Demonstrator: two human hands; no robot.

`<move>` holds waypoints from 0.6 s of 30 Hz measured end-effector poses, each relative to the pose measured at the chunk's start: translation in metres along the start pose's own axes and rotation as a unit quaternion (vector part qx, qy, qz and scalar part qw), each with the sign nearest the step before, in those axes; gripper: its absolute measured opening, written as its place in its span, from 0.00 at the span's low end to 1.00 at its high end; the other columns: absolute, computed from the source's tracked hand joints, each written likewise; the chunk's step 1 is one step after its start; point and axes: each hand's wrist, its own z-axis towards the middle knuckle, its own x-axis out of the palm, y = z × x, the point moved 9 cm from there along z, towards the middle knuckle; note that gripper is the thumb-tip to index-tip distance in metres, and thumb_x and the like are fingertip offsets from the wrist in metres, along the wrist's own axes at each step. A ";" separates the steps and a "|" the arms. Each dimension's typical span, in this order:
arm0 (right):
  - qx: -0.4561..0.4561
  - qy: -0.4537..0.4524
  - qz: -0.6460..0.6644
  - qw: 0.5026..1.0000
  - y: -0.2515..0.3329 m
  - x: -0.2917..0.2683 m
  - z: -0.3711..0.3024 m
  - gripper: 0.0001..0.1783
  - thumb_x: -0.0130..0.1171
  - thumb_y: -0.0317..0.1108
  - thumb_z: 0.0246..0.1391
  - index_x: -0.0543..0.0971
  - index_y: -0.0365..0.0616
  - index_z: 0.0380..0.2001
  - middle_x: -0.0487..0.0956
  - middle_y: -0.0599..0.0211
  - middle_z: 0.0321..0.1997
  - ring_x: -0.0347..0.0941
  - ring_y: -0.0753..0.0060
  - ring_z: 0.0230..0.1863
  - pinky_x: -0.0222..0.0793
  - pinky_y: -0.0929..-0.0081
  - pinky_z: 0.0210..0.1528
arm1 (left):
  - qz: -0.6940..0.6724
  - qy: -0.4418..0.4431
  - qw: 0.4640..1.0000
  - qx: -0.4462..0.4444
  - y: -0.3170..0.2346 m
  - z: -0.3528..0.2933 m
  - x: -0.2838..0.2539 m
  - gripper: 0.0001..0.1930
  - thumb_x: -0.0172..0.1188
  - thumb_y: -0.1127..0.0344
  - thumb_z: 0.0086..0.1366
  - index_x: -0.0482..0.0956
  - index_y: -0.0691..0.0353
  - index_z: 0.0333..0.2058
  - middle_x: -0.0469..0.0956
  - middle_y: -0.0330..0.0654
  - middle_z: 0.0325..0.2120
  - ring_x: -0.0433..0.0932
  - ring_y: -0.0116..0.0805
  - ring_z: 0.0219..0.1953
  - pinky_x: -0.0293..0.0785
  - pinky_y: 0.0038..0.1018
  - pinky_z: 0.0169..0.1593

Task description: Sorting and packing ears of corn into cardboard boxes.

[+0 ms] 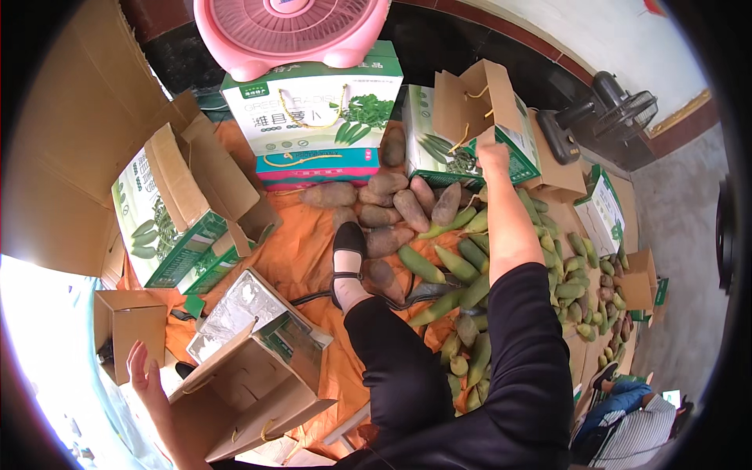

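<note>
My right hand [492,154] reaches forward and is closed at the near upper edge of an open green and white carton [513,145]. Yellow cord handles hang on that carton, and the fingertips are partly hidden behind the hand. My left hand [143,370] is raised at the lower left, its fingers apart and nothing in them. Beside it lies an open brown carton [251,384], its mouth tilted toward me. Green radishes [458,265] and dark reddish, potato-like roots [411,207] are spread below my right arm.
A pink fan [294,27] rests on a closed white carton [321,110], above a blue and pink box [317,166]. Another open carton [176,207] stands at left. A black fan [623,110] is at back right. Another person [638,423] sits at lower right. Orange sheeting [290,227] covers the floor.
</note>
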 end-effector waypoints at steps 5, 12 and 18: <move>0.078 0.099 0.099 0.987 -0.021 0.024 -0.033 0.08 0.56 0.33 0.48 0.77 0.39 0.30 0.78 0.62 0.23 0.74 0.73 0.19 0.62 0.76 0.20 | 0.034 0.022 0.999 0.022 -0.058 -0.008 0.013 0.19 0.50 0.79 0.60 0.73 0.62 0.51 0.67 0.42 0.55 0.67 0.32 0.55 0.68 0.28 0.52; 0.077 0.066 0.353 0.930 0.008 -0.094 -0.127 0.05 0.54 0.28 0.48 0.77 0.37 0.26 0.74 0.67 0.20 0.68 0.77 0.17 0.64 0.79 0.22 | 0.070 0.101 0.989 0.078 -0.152 -0.005 0.080 0.18 0.54 0.80 0.54 0.76 0.65 0.45 0.74 0.43 0.47 0.72 0.35 0.50 0.68 0.29 0.51; -0.049 0.167 0.460 0.871 0.080 -0.177 -0.224 0.07 0.53 0.26 0.50 0.78 0.36 0.31 0.79 0.64 0.27 0.73 0.78 0.23 0.66 0.81 0.25 | 0.079 0.229 0.943 0.229 -0.276 -0.038 0.159 0.22 0.62 0.78 0.49 0.76 0.66 0.46 0.75 0.49 0.47 0.73 0.44 0.51 0.66 0.33 0.56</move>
